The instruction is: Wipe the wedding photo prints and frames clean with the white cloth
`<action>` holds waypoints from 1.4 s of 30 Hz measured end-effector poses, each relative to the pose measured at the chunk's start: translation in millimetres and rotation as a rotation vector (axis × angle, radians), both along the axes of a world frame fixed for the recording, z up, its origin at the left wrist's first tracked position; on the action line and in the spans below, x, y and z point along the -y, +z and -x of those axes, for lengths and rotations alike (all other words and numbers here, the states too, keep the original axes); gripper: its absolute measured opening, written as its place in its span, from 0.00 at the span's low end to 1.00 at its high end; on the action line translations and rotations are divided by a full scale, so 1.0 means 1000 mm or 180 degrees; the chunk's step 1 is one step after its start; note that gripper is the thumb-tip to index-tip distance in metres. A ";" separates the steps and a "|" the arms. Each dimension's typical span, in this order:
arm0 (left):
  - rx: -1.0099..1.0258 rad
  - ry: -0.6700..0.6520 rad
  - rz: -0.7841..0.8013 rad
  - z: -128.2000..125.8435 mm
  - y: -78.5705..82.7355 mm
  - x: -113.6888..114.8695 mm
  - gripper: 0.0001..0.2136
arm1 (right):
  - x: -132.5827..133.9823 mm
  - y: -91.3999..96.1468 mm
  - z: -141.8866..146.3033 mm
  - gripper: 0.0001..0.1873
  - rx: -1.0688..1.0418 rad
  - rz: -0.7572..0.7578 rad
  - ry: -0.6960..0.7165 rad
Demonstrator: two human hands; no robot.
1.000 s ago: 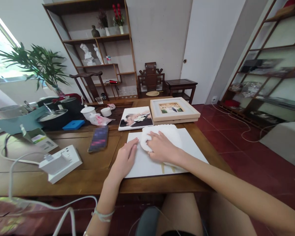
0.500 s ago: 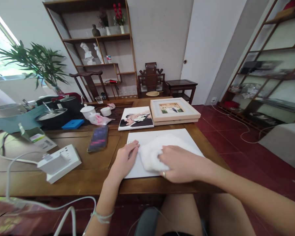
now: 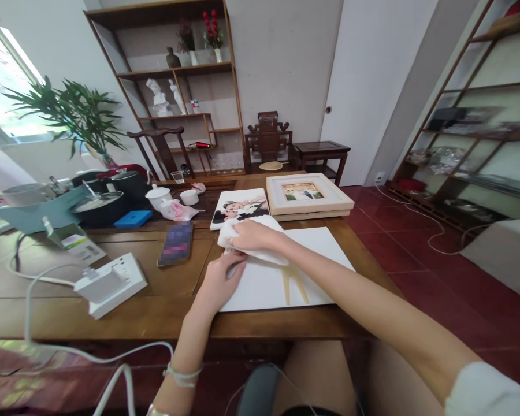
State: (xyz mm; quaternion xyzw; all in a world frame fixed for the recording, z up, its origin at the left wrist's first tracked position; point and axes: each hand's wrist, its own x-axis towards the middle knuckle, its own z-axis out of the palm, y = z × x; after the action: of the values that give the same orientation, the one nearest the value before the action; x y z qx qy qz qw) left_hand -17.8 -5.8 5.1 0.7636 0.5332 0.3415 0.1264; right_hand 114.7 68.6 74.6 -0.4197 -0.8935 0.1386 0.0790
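A white panel (image 3: pixel 260 292) lies flat near the table's front edge, with two pale tan strips (image 3: pixel 301 283) showing on its face. My left hand (image 3: pixel 220 280) rests on the panel's left edge, fingers laid forward and thumb apart. Bunched under my right hand (image 3: pixel 257 236) is a white cloth (image 3: pixel 225 238), gripped and pressed at the panel's upper left corner. The cloth hides that corner and comes close to the left fingertips. My right forearm crosses over the panel and covers part of its right side.
Behind the panel lie a photo print (image 3: pixel 242 203) and a framed picture (image 3: pixel 307 199) on a wooden box. To the left are a phone (image 3: pixel 175 244), a white power strip (image 3: pixel 112 286) with cables, a blue box (image 3: pixel 133 218), a white teapot (image 3: pixel 158 196) and dark pots.
My right hand has carried the cloth from the panel's middle to its upper left corner, uncovering the tan strips. My left hand stays at the left edge.
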 end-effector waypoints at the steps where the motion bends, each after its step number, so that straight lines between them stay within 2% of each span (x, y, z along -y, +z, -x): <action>1: 0.0018 -0.0001 0.0005 0.000 0.000 0.000 0.11 | 0.000 0.000 -0.003 0.15 -0.0007 0.0002 -0.0026; 3: 0.0054 -0.0004 0.0040 0.000 -0.001 0.000 0.12 | 0.001 -0.002 -0.021 0.16 -0.0029 -0.0011 -0.0143; 6: 0.0068 -0.0010 0.0116 0.000 -0.002 0.000 0.13 | 0.002 -0.011 -0.069 0.17 -0.0092 -0.0083 -0.0437; 12: 0.0043 -0.0030 0.0117 -0.001 -0.002 0.000 0.13 | 0.028 -0.048 -0.172 0.20 -0.0100 -0.0376 -0.0931; 14: 0.0035 -0.0014 0.0104 -0.002 -0.001 0.000 0.13 | 0.044 -0.054 -0.191 0.14 -0.0076 -0.0481 -0.0907; 16: 0.0024 -0.0006 0.0102 -0.002 -0.001 0.000 0.12 | 0.060 -0.053 -0.201 0.10 -0.0165 -0.0751 -0.0656; 19: 0.0006 -0.0002 0.0105 -0.003 -0.002 0.000 0.12 | 0.076 -0.043 -0.203 0.15 -0.0399 -0.1444 -0.0161; 21: 0.0001 0.0014 0.0101 -0.003 -0.002 0.000 0.12 | 0.081 -0.038 -0.198 0.15 -0.0393 -0.1723 0.0019; 25: -0.0003 0.0038 0.0098 -0.003 -0.003 0.000 0.12 | 0.076 -0.045 -0.182 0.15 0.0132 -0.1495 0.0225; 27: -0.0002 0.0045 0.0096 -0.002 -0.002 0.000 0.12 | 0.069 -0.051 -0.176 0.11 0.0337 -0.1331 0.0372; 33: -0.0025 0.0031 0.0118 -0.003 -0.001 -0.001 0.12 | 0.060 -0.055 -0.164 0.12 0.0402 -0.1117 0.0093; 37: -0.0014 0.0014 0.0131 -0.003 -0.002 0.000 0.12 | 0.087 -0.052 -0.159 0.16 0.0465 -0.0829 0.0060; 42: -0.0017 0.0015 0.0134 -0.003 -0.002 0.000 0.12 | 0.146 -0.050 -0.159 0.11 0.0443 -0.0706 -0.0021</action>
State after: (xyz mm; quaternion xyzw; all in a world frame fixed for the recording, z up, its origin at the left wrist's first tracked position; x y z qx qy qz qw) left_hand -14.6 -5.6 3.0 0.7604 0.5425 0.3284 0.1402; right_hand 273.8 -77.8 24.2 -0.4199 -0.9053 0.0092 0.0633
